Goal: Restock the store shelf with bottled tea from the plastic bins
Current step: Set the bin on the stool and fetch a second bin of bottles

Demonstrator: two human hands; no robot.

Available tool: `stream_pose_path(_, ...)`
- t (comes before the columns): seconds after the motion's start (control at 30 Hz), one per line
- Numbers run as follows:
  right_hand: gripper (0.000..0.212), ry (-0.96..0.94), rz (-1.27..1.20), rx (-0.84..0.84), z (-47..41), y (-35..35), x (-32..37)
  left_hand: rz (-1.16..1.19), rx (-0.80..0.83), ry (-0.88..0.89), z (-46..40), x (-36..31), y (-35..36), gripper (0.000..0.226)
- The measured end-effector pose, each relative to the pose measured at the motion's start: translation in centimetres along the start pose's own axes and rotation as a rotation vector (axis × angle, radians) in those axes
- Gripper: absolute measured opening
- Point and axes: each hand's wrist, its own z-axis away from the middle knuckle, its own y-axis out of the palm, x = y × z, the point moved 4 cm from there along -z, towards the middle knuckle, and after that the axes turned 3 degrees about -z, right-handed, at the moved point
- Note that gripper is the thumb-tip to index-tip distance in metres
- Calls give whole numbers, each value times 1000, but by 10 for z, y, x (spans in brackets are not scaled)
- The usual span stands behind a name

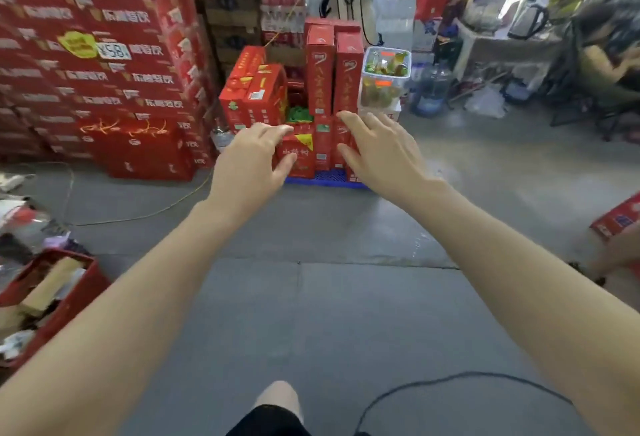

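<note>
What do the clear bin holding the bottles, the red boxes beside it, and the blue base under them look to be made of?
Clear bin: likely rigid transparent plastic, glossy; the bottles show through its walls.
Red boxes: probably printed cardboard, with flat faces, sharp folded edges and a slight sheen.
Blue base: apparently moulded plastic, judging by its slotted grid surface.

Your outstretched left hand (254,155) and right hand (375,151) covered the lower fronts of the stacked red cardboard cartons (320,89) at centre frame, and the blue plastic pallet (329,179) beneath showed only as a strip. The clear plastic bin (385,77) right of the stack held yellow-green contents too blurred to identify. The seated person (609,64) at upper right was smeared and cut by the frame edge. You could not read the red crate (52,297) at lower left, cropped there.
</note>
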Motion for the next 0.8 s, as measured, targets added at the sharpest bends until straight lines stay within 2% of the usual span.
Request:
stream_pose_path(0.27, 48, 160, 31, 41, -44, 46, -135, 50, 99, 127, -122, -27, 124, 45)
stream_pose_path(0.53, 50, 288, 72, 99, -157, 92, -272, 91, 192, 181, -295, -15, 231, 50)
stream_pose_path(0.8, 57, 412, 69, 113, -265, 140, -422, 126, 286, 163, -457, -44, 351, 55)
